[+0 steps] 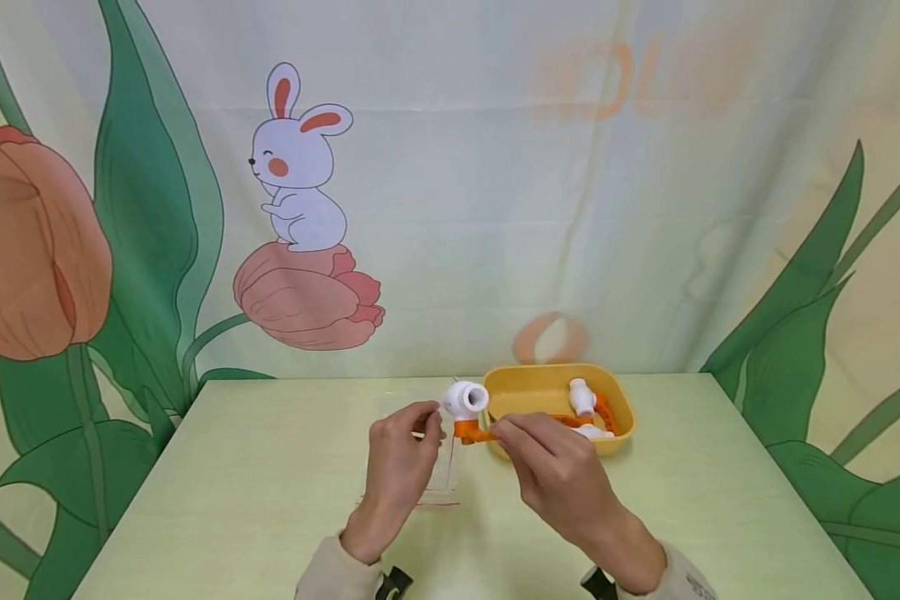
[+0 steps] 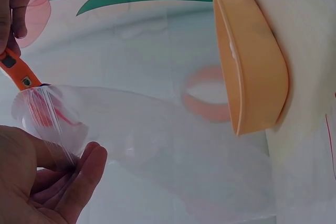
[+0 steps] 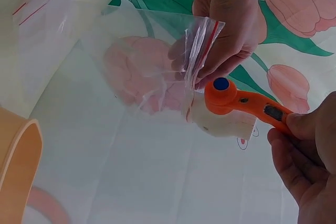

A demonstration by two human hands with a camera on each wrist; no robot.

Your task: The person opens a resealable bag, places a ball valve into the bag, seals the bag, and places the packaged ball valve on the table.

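My right hand (image 1: 562, 475) pinches the orange lever handle of a white plastic ball valve (image 1: 465, 400), which is held up in the air. In the right wrist view, the handle (image 3: 257, 104) has a blue dot at its pivot. My left hand (image 1: 399, 454) pinches the edge of a clear zip-lock bag (image 3: 142, 72) with a red stripe at its mouth. The bag's mouth lies over one end of the valve's white body (image 3: 223, 121). In the left wrist view, the bag's film covers most of that body.
Beyond my right hand stands a yellow plastic bin (image 1: 626, 425), holding more white valves (image 1: 582, 397) with orange handles. Flat on the table under my left hand lie more clear zip-lock bags (image 1: 441, 496). A printed curtain (image 1: 450, 250) hangs behind the table.
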